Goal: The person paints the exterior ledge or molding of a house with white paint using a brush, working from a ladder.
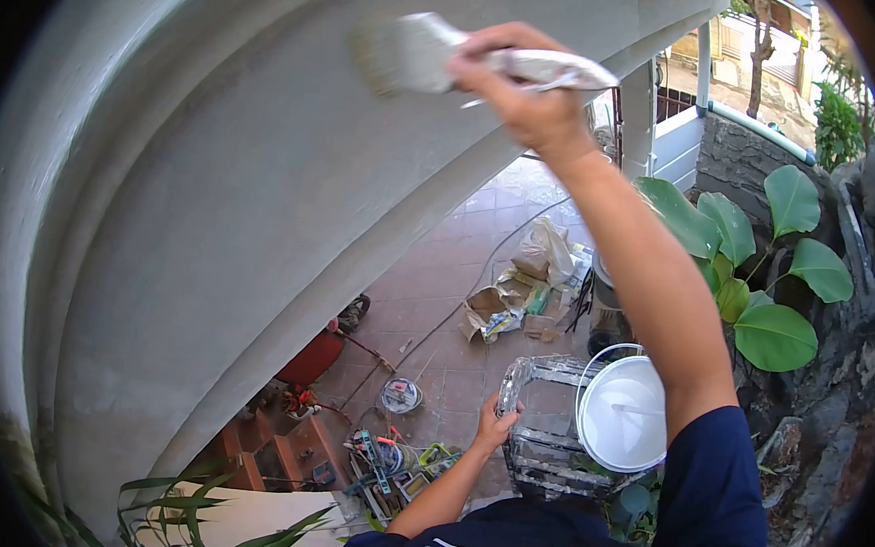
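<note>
My right hand is raised at the top centre, its fingers wrapped round the handle of a wide white paintbrush. The bristles, slightly blurred, are at the grey curved wall; whether they touch it I cannot tell. Lower down, my left hand grips the side rail of a paint-spattered ladder. A white bucket with a wire handle, holding white liquid, is at the ladder's top, right of my left hand.
Far below on the tiled floor lie paper bags, a cable and a small tin. Tools are piled near brick-red steps. Large green leaves and a rough rock wall stand at the right.
</note>
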`<action>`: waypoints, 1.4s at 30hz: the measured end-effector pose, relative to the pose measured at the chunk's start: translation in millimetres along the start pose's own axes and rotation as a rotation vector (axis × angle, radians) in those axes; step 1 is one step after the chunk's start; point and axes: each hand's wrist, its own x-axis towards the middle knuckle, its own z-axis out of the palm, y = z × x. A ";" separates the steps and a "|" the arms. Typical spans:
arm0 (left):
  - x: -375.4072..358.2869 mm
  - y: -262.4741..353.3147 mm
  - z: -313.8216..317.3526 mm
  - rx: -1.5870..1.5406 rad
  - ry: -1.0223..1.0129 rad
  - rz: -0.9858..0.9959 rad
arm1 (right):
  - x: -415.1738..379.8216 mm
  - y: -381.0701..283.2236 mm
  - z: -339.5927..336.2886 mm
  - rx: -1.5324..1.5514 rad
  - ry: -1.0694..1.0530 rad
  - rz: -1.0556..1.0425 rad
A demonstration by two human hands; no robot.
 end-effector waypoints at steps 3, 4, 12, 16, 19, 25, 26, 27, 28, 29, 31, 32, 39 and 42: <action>-3.6 0.3 -1.1 -0.009 0.000 0.002 | 10.8 31.4 -70.2 -0.143 0.200 0.049; -3.8 0.8 -0.9 -0.013 -0.007 0.009 | 14.1 40.9 -92.1 -0.189 0.277 0.066; -1.2 -10.6 -0.7 -0.053 -0.004 0.022 | -10.3 11.7 4.7 -0.736 0.190 -0.426; 0.5 -20.9 -3.0 -0.075 -0.009 0.008 | -84.1 -71.0 106.8 -0.404 -0.074 -0.390; -0.9 -20.0 0.1 -0.111 0.021 0.030 | -104.1 -93.0 140.4 0.003 -0.171 -0.443; -3.2 -10.7 -4.0 -0.085 -0.016 -0.101 | -59.6 2.0 14.6 0.007 -0.139 -0.036; -3.0 -8.7 -3.6 -0.078 -0.012 -0.081 | -54.9 17.6 -22.2 -0.139 -0.083 -0.045; -4.4 -4.5 -1.3 -0.075 -0.006 -0.063 | -53.2 28.0 -57.8 -0.193 -0.006 0.116; -4.1 -1.5 -1.2 -0.068 0.001 -0.043 | -49.9 42.0 -86.5 -0.245 0.134 0.149; -1.5 -3.0 0.9 -0.077 0.004 -0.037 | -45.9 58.8 -115.2 -0.392 0.284 0.240; -3.1 -6.6 -1.1 -0.074 -0.006 -0.036 | -37.2 77.0 -150.4 -0.735 0.432 0.147; -2.2 -6.8 -0.6 -0.072 -0.002 -0.021 | -41.1 85.5 -152.4 -0.733 0.395 0.087; -1.0 -6.9 -2.5 -0.048 -0.009 -0.028 | -114.8 -14.4 44.6 -0.452 -0.028 -0.154; -6.0 -5.6 1.8 -0.056 0.034 0.011 | -140.2 -62.4 104.0 -0.111 -0.293 -0.339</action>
